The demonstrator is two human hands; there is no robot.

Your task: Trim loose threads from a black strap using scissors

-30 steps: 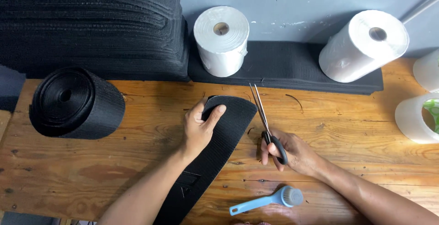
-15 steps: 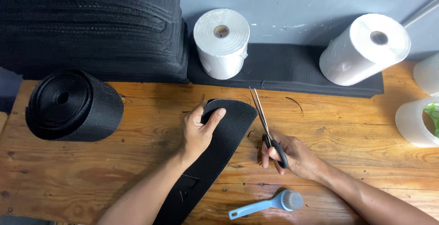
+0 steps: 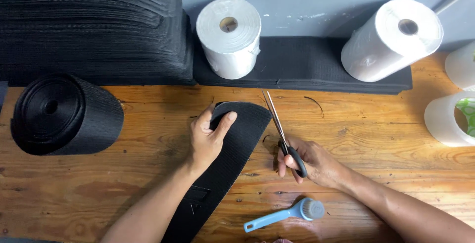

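A long black textured fabric strip (image 3: 232, 154) lies diagonally on the wooden table (image 3: 371, 134), its rounded end pointing away from me. My left hand (image 3: 208, 136) pinches that far end, thumb on top. My right hand (image 3: 309, 161) grips black-handled scissors (image 3: 279, 127) just right of the strip. Their blades point away from me, slightly apart and close to the strip's right edge.
A black fabric roll (image 3: 64, 112) lies at the left. Stacked black material (image 3: 94, 30) fills the back left, and a flat black stack (image 3: 307, 65) carries two white rolls (image 3: 230, 35) (image 3: 391, 40). A blue brush (image 3: 284, 214) lies near me. White containers (image 3: 448, 119) stand at the right edge.
The hands, strip and scissors have stayed nearly as they were. The view has shifted slightly.
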